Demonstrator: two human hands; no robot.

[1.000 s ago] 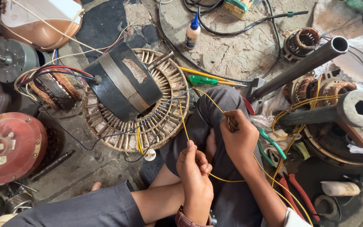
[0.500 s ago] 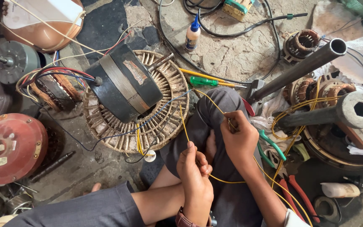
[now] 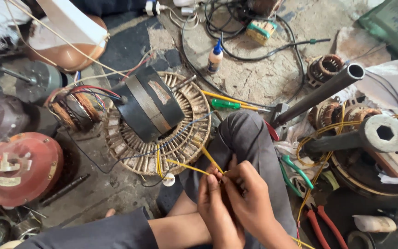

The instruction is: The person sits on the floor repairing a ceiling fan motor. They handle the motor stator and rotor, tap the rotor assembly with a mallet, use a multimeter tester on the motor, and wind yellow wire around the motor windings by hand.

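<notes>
Left hand [image 3: 215, 207] and right hand [image 3: 249, 198] pinch yellow wire [image 3: 194, 168] above knee; hard pull may snap lead at stator [image 3: 162, 133].

hands [image 3: 233, 203] now pinched together, yellow wire [image 3: 187, 167] pulled taut

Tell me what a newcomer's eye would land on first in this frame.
Low in the middle, the left hand and right hand meet, pinching thin yellow wires over a grey-clad knee. The wires lead to a round, slotted motor stator with copper windings just left of centre, with a black banded cylinder lying on it. At far left sits a red domed motor cover.
</notes>
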